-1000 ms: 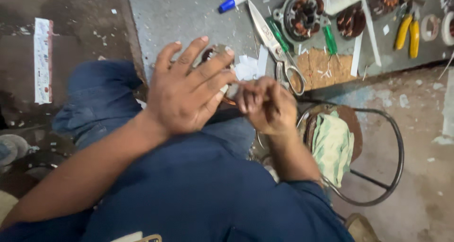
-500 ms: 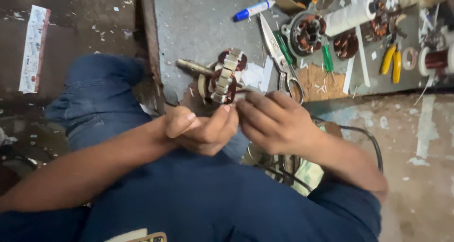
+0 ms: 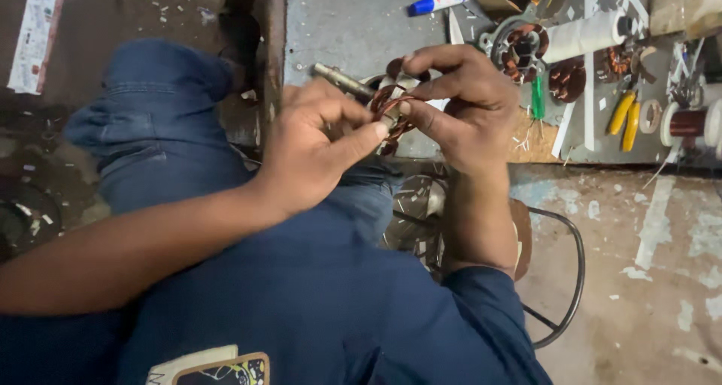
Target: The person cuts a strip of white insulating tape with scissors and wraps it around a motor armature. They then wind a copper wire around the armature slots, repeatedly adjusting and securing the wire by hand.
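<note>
Gripping copper coil [image 3: 391, 107], white label strip [image 3: 34, 35] far left

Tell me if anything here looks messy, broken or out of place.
Nothing looks broken. The left hand and right hand grip a copper-wound motor core. The workbench is cluttered: loose white scraps lie scattered beside a blue marker, yellow-handled pliers and other coils.

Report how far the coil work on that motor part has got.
Done: copper windings already sit on the motor part. In hand: both hands, left hand and right hand, grip it above the lap, fingers pressing on the copper coil. Left: cannot tell how many slots remain; a wire spool sits on the bench.
</note>
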